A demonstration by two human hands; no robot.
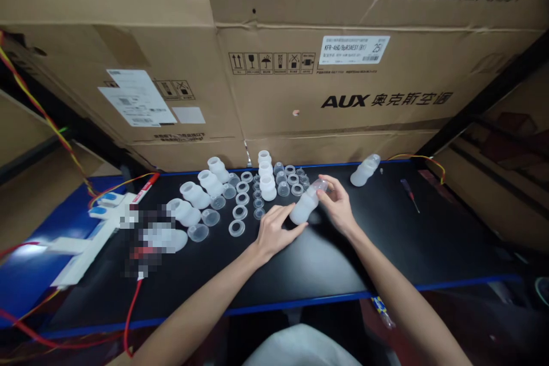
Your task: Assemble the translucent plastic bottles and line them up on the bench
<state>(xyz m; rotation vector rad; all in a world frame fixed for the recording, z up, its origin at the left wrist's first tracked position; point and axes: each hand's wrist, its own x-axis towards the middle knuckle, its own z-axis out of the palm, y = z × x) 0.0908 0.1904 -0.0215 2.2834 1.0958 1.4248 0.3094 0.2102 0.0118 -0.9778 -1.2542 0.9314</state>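
Note:
A white baby bottle (303, 210) with a clear cap leans to the right between my two hands, above the black table. Around its lower body are the fingers of my left hand (277, 229). My right hand (337, 200) grips the clear cap at the bottle's top. To the left lie several open white bottle bodies (195, 194), clear domed caps (210, 218) and a column of translucent collar rings (240, 213). More white bottle bodies (266, 177) stand in a line just behind my left hand, beside small clear parts (258, 203).
A capped bottle (364, 170) lies tilted at the back right, near a screwdriver (410, 195). At the left are a power strip (96, 234), a red marker (147, 187) and red cables (132, 314). Large cardboard boxes (274, 103) wall off the back.

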